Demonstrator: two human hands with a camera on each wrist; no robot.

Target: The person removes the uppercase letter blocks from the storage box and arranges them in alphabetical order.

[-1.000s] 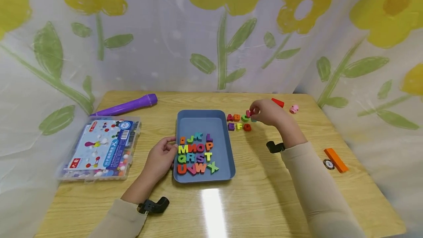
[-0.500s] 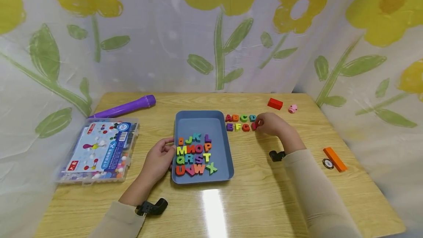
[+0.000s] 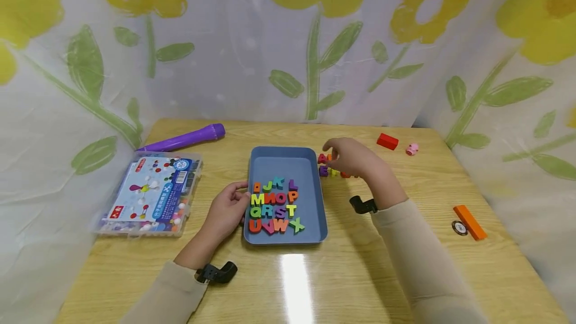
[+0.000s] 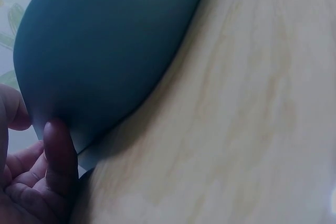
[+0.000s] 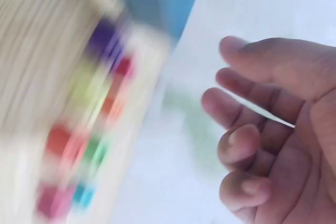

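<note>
My left hand [image 3: 227, 209] grips the left side of a blue tray [image 3: 282, 164], thumb [image 4: 60, 150] on its wall in the left wrist view. Colourful letter blocks [image 3: 280, 198], I through X, lie in rows in the tray's nearer part. Beyond its right side my right hand [image 3: 353, 158] hovers over two short rows of letter blocks, its fingers loosely bent with nothing between them. A red A [image 3: 322, 158] and a purple E [image 3: 323, 170] show beside it; others there are partly hidden. The right wrist view shows a blurred pink letter [image 5: 52, 201] ending the nearer row.
A clear box of molecule model parts [image 3: 148, 194] lies at left, with a purple toy microphone [image 3: 184, 139] behind it. At right are a red block [image 3: 387, 141], a pink pig figure [image 3: 412, 149], an orange bar [image 3: 470, 222] and a round chip [image 3: 459, 228].
My right hand brought a pinkish-red letter to the right end of the nearer row, let it go, and moved left toward the tray. My left hand stayed at the tray's side.
</note>
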